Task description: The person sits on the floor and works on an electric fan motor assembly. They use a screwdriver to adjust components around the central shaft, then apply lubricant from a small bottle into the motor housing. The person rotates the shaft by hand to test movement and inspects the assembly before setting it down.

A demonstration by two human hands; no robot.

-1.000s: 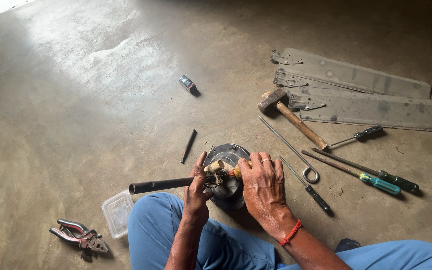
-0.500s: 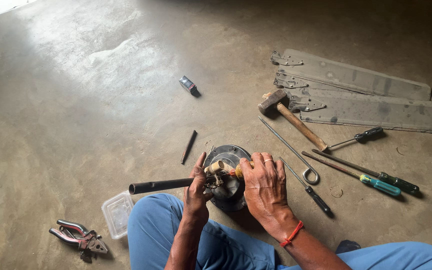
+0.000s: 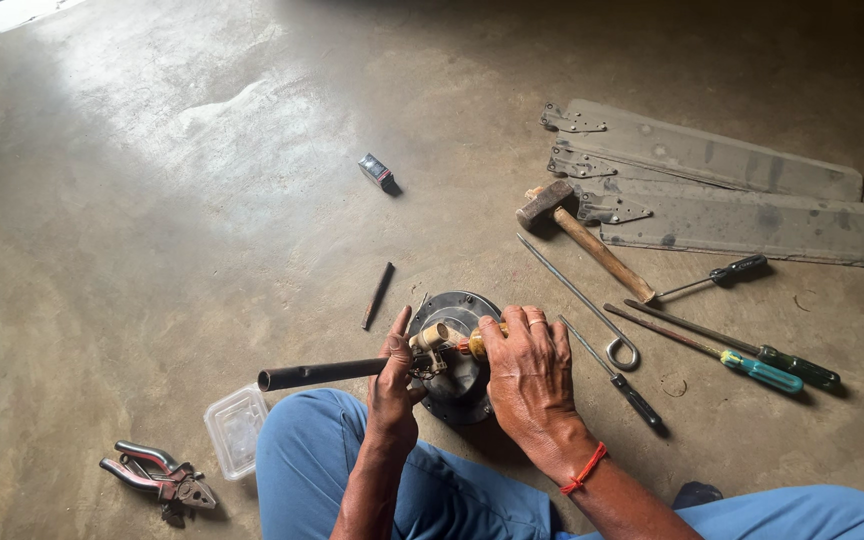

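A round grey metal motor housing (image 3: 460, 318) lies on the concrete floor in front of my knees. A dark metal pipe (image 3: 317, 374) sticks out of it to the left. My left hand (image 3: 393, 385) grips the pipe where it meets the housing, next to a short tan tube end (image 3: 433, 335). My right hand (image 3: 530, 380) rests on top of the housing and closes on a yellow-handled tool (image 3: 477, 343); only the handle's end shows.
Three grey fan blades (image 3: 712, 190) lie at the back right. A hammer (image 3: 580, 236), a long rod with a looped end (image 3: 584, 303) and several screwdrivers (image 3: 742, 362) lie right of the housing. A clear plastic box (image 3: 235, 430) and pliers (image 3: 157, 478) lie at left.
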